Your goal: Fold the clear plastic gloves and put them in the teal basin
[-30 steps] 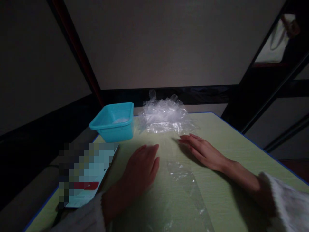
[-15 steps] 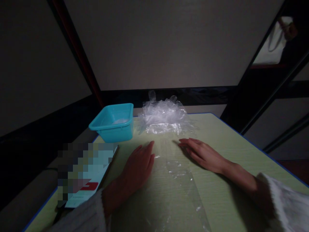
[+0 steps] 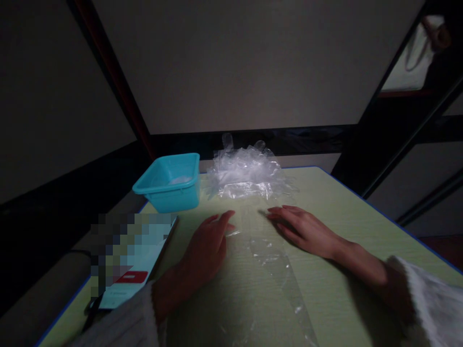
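Note:
A thin, clear sheet of plastic (image 3: pixel 269 284) lies flat on the table and runs toward me; whether it is a bag or a glove I cannot tell. At its left edge is my left hand (image 3: pixel 208 248), palm down, thumb and fingers apart, holding nothing. My right hand (image 3: pixel 302 229) rests to the right of the plastic, its fingers stretched out and loosely spread, with nothing in them. Beyond both hands sits a heap of crinkled clear plastic gloves (image 3: pixel 248 173).
At the back left stands a turquoise plastic basket (image 3: pixel 173 197) with something whitish inside. A phone or tablet (image 3: pixel 144 260) with a lit, partly blurred-out screen lies by my left forearm. The table (image 3: pixel 347 217) has a blue edge; a wall panel (image 3: pixel 231 67) rises behind it.
My left hand's fingers have shifted slightly at the plastic's left edge. My right hand stays nearly where it was. The view has tilted a little.

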Demonstrator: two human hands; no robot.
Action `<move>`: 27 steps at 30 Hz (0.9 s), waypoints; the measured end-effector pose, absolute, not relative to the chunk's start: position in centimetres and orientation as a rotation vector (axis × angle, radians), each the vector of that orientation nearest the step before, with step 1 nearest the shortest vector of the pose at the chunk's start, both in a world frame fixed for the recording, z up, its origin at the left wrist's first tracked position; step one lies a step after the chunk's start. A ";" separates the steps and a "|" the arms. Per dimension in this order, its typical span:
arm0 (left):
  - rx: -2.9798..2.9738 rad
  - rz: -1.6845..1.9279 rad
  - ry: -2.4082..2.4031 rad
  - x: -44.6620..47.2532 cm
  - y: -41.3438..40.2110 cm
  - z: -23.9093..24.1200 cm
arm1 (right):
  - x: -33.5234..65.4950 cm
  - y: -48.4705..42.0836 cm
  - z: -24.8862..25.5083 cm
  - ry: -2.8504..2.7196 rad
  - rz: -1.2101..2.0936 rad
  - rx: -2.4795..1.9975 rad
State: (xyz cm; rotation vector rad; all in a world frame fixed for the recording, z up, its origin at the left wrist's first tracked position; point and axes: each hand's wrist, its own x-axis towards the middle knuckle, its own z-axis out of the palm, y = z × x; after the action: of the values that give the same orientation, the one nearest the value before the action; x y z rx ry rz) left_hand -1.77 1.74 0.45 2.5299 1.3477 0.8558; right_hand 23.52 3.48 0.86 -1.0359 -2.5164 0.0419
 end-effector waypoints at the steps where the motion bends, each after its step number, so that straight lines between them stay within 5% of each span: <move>1: 2.553 0.838 1.319 -1.8 1.8 0.4 | 23.5 3.5 0.8 -2.519 0.043 -1.036; 27: 2.726 0.767 1.193 -1.3 1.3 0.6 | 23.4 2.9 1.5 -2.622 0.197 -0.769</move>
State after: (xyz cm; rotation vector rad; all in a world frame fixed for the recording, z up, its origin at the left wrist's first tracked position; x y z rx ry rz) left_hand -1.33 1.32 0.62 2.7258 1.1927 0.7672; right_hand 23.35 2.88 1.50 -0.7687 -2.6222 0.1970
